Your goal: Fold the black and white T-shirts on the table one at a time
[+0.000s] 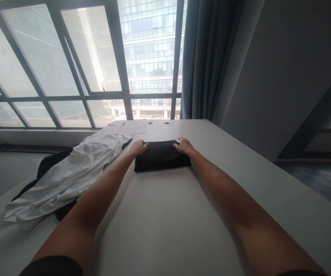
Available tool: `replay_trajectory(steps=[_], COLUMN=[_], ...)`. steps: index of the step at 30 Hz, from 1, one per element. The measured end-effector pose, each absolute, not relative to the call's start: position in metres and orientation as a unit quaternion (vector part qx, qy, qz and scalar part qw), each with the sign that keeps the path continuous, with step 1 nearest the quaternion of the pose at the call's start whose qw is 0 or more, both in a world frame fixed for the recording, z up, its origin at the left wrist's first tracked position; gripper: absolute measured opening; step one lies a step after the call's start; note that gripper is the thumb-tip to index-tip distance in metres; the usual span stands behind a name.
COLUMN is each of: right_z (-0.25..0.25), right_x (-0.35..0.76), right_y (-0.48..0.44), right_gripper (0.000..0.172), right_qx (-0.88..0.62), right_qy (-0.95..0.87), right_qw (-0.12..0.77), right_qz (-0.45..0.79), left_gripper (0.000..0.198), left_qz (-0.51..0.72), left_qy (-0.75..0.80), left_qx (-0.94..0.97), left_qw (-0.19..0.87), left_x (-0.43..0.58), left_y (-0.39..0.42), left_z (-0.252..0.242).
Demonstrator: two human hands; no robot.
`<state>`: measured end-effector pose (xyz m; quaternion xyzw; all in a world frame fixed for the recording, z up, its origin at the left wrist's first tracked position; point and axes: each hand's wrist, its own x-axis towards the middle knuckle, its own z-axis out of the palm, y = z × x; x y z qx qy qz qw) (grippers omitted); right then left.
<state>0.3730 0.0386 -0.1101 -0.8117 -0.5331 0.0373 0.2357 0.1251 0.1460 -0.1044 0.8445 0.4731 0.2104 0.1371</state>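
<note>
Head view. Item: one folded black cloth, a compact oblong with soft edges and a matte surface, at the middle of the table, between my hands. Left hand: partly closed, gripping the far left corner, thumb over the fabric. Right hand: likewise at the far right corner; some fingers are hidden, and I cannot tell how firmly either presses.

Risks, in my judgement: uneven pull from my two hands could skew the oblong; a loose pinch could let layers slip and the fold open; dragging on the smooth top could ruck the underside.

Adjacent, to my left: white fabric, thin-looking, crumpled in long ridges, lying over dark cloth. Beyond: flat pale sheets, probably paper. Behind the table: blue-grey curtain, hanging in vertical pleats beside metal-framed glass panes.
</note>
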Motion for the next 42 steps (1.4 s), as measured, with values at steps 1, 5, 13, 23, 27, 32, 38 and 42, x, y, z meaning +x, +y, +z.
replay_trajectory(steps=[1,5,13,23,27,32,38,42], right_z=[-0.112,-0.125,-0.167,-0.137,-0.125,-0.140,-0.141,-0.143], right_x=[0.365,0.343,0.366,0.355,0.332,0.310,0.316,0.325], right_y=[0.037,0.029,-0.003,0.021,0.057,0.078,0.082,0.090], right_gripper=[0.062,0.063,0.079,0.076,0.074,0.073,0.064,0.060], right_qx=[-0.796,-0.743,-0.789,-0.810,-0.761,-0.743,-0.740,-0.744], right_qy=[-0.564,-0.651,-0.598,-0.569,-0.627,-0.658,-0.665,-0.659], right_qw=[0.217,0.156,0.096,0.134,0.166,0.087,0.075,0.083], right_qz=[0.025,0.012,0.100,0.046,0.006,0.081,0.074,0.075], left_gripper=[0.065,0.066,0.078,0.086,0.089,0.086,0.068,0.067], left_qz=[0.180,0.095,0.084,0.116,0.110,0.059,0.111,0.067], left_qy=[0.450,0.385,0.479,0.540,0.542,0.527,0.470,0.470], left_qx=[0.864,0.910,0.869,0.827,0.827,0.847,0.875,0.877], left_qw=[0.135,0.119,0.087,0.108,0.100,0.026,0.018,0.075], left_x=[0.128,0.133,0.118,0.118,0.117,0.125,0.169,0.188], left_y=[0.140,0.113,0.082,0.089,0.087,0.090,0.120,0.142], left_z=[-0.110,-0.134,-0.161,-0.165,-0.166,-0.153,-0.133,-0.141])
